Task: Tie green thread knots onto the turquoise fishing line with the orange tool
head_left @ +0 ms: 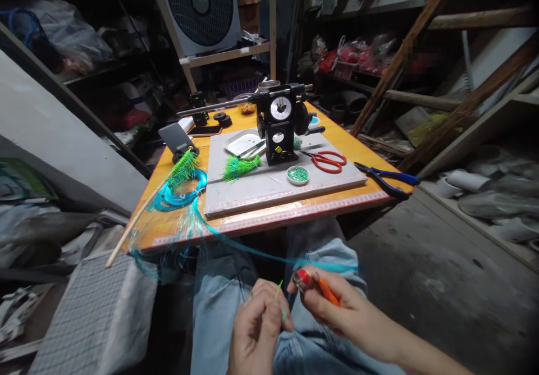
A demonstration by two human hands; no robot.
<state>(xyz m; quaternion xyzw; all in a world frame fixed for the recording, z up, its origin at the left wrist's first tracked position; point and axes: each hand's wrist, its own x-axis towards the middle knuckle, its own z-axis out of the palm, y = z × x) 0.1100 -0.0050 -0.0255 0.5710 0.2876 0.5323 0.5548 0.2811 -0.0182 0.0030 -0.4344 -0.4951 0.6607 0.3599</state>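
My left hand (261, 324) is closed in a pinch on a thin green strand (279, 291) above my lap. To its right, my right hand (332, 302) holds a red lighter (304, 277), and an orange tool handle (327, 291) also shows in that hand. No flame can be made out. A bundle of blue strands (252, 250) runs from the blue coil (179, 192) on the table across my lap to behind my right hand. A small dish of green beads (297, 175) sits at the front of the grey board (252, 191).
A black winding device (281, 133) stands on the board, near red-handled scissors (328, 161) and a green bristly bundle (241, 167). Blue-handled pliers (387, 179) lie at the table's right edge. A wooden stick (137, 218) overhangs the left edge. Shelves and a fan (200, 1) are behind.
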